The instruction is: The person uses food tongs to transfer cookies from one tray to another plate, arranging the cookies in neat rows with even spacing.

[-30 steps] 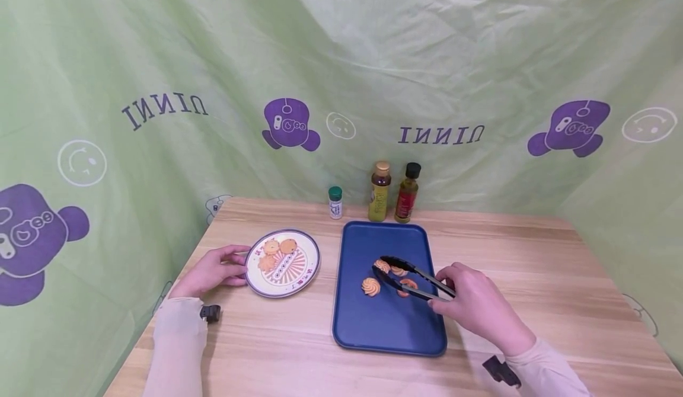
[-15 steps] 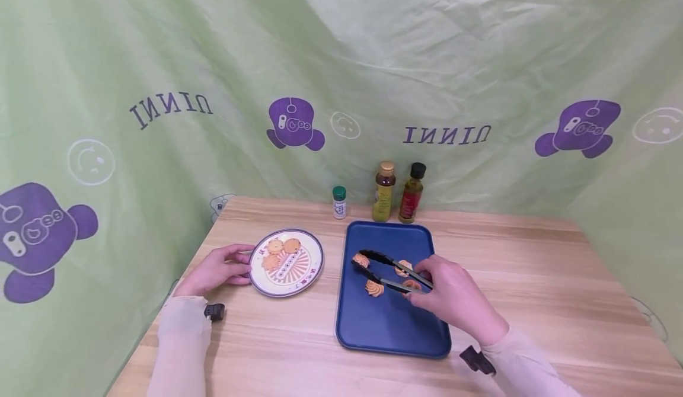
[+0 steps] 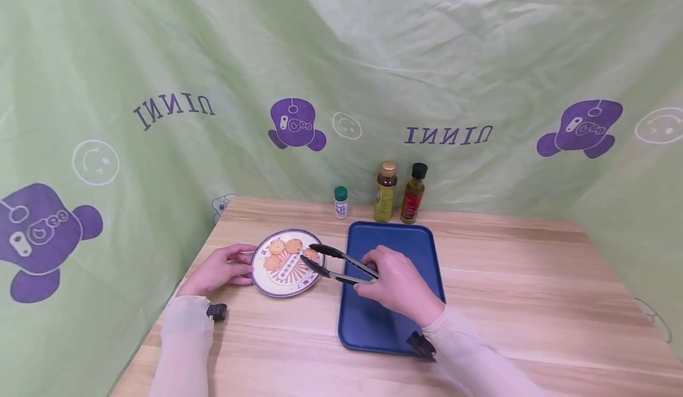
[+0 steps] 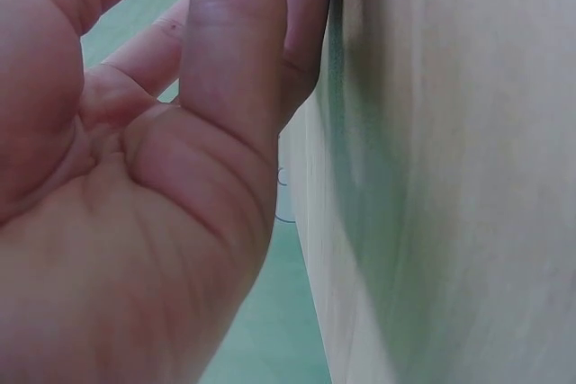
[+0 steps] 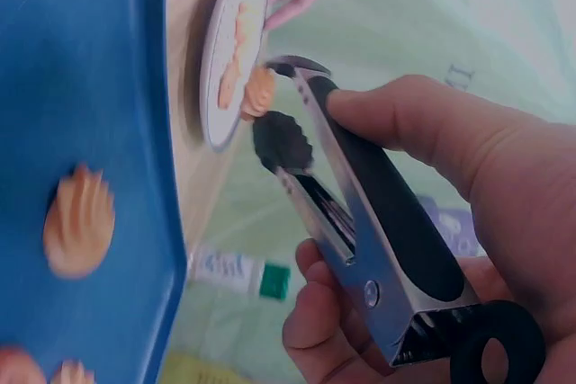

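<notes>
My right hand (image 3: 397,281) grips black-and-silver tongs (image 3: 347,266), which reach left past the blue tray (image 3: 368,335). Between the black tong tips is a swirled cookie (image 5: 259,92), over the right side of a white plate (image 3: 290,288) with a dark rim. Several cookies (image 3: 277,247) lie on that plate. At the plate's left rim, the relaxed fingers of my left hand (image 3: 221,269) touch its edge; the left wrist view shows the hand low beside the tabletop. Another swirled cookie (image 5: 79,222) lies on the tray, with more at the right wrist view's lower left corner.
Along the back of the wooden table (image 3: 507,255) stand a small green-capped shaker (image 3: 341,203), a yellow-labelled bottle (image 3: 385,194) and a black-capped bottle (image 3: 413,195). A green printed curtain (image 3: 453,59) hangs behind and beside the table.
The tongs took hold of a cookie on the tray, and my right hand carried it left to the plate. My left hand stays at the plate's rim.
</notes>
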Tool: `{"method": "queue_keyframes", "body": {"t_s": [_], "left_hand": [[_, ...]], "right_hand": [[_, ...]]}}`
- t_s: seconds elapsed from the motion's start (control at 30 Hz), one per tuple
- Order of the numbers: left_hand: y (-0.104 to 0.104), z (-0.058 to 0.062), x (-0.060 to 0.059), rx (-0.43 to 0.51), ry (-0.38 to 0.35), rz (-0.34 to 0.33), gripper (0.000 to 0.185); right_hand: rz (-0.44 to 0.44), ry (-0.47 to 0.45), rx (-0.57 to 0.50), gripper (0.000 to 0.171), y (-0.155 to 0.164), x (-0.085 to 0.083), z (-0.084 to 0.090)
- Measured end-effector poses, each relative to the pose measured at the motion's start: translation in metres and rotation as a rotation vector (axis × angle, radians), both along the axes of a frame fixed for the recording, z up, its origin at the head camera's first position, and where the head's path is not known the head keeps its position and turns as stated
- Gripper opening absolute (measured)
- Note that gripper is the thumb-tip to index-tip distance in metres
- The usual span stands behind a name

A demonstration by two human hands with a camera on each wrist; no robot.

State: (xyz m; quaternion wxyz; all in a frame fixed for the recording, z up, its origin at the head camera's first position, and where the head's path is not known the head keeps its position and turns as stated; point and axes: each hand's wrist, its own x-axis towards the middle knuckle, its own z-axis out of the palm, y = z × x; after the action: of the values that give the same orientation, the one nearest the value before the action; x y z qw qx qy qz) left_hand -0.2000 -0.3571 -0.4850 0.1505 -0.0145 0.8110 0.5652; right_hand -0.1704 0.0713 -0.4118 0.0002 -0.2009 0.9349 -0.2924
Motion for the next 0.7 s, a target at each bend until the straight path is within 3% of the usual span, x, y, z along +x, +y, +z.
{"method": "queue_keyframes", "body": {"t_s": [0.33, 0.7], "left_hand": [[0.001, -0.002, 0.002, 0.017, 0.005, -0.010, 0.068], [0.000, 0.000, -0.001, 0.004, 0.005, 0.004, 0.066]], "right_hand": [[0.072, 0.018, 0.011, 0.039, -0.044, -0.010, -0.016], [0.061, 0.034, 0.036, 0.038, -0.055, -0.013, -0.023]]}}
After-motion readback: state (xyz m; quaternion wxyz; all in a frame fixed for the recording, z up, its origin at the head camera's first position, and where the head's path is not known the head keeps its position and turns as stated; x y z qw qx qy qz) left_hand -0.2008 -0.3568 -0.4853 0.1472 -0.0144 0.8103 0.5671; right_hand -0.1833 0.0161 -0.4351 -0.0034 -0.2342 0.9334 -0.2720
